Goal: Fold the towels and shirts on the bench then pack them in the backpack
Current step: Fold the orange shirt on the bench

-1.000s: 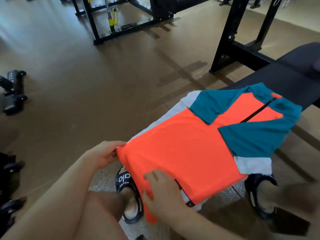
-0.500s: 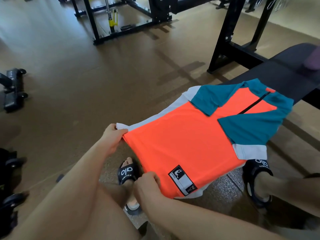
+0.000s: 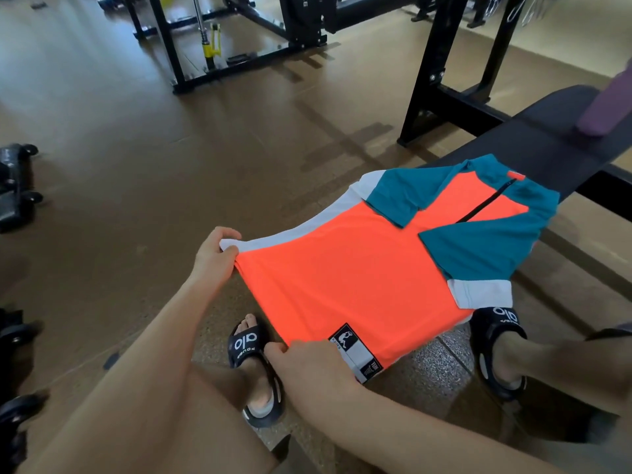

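Note:
An orange shirt [image 3: 345, 271] with teal sleeves, white side panels and a black zip lies with its collar end on the black bench [image 3: 533, 145]. Both sleeves are folded in over the chest. Its hem end is lifted off the bench and stretched flat above my feet. My left hand [image 3: 215, 254] pinches the hem's far corner, where the white side panel shows. My right hand [image 3: 307, 364] grips the near hem corner beside a black and white label. No backpack is in sight.
A purple item [image 3: 605, 111] lies on the bench at the far right edge. A black rack frame [image 3: 434, 70] stands behind the bench and another rack [image 3: 239, 39] further back. Black wheeled equipment [image 3: 15, 186] sits on the brown floor at left. My sandalled feet are below the shirt.
Both hands shifted to the shirt's two hem corners and pulled the hem up and taut. The label near the hem turned into view. The camera tilted slightly.

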Available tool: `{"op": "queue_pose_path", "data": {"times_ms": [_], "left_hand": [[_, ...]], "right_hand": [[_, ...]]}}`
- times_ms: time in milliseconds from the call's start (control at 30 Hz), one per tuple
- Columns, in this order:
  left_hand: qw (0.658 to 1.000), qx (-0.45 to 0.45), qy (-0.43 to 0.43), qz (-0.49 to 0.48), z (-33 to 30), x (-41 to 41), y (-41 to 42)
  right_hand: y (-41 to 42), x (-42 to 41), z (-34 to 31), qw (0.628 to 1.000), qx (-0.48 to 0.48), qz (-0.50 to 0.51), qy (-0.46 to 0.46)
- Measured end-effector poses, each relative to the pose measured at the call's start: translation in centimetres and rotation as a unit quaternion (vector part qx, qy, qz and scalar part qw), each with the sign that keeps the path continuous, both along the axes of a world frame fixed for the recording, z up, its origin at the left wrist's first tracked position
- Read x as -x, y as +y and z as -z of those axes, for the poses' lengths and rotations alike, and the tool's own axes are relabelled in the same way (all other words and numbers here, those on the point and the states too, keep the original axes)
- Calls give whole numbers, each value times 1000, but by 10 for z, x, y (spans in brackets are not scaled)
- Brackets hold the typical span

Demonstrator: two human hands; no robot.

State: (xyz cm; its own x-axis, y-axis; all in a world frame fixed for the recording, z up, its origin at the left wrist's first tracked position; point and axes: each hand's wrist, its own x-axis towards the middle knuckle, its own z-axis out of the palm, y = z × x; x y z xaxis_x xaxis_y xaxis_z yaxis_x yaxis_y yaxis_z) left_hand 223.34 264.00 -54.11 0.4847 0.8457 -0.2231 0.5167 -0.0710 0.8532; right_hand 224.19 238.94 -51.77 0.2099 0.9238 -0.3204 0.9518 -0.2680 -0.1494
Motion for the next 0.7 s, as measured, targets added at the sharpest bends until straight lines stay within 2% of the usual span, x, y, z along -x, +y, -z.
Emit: {"op": "queue_pose_path", "data": {"times_ms": [100, 233, 367, 433, 533, 600, 700], "left_hand": [[999, -28, 7, 18, -4, -4, -3], [999, -40, 2, 28, -26, -12, -10], [978, -161, 14, 133, -68, -29, -36], [950, -213, 22, 226, -89, -44, -48], [881, -327, 77, 334, -113, -82, -57], [841, -387, 86, 367, -125, -113, -65], [811, -428, 81, 391, -138, -160, -82]], "right_hand": [[-18, -20, -24, 1000, 3, 26, 2], [-47, -53, -31, 992, -81, 96, -26], [-85, -97, -13, 962, -153, 202, -101], [-104, -118, -3, 944, -178, 253, -114], [-124, -147, 0, 907, -225, 336, -115], [-136, -164, 1, 887, -230, 390, -91], [-152, -190, 4, 872, -220, 433, -54]]}}
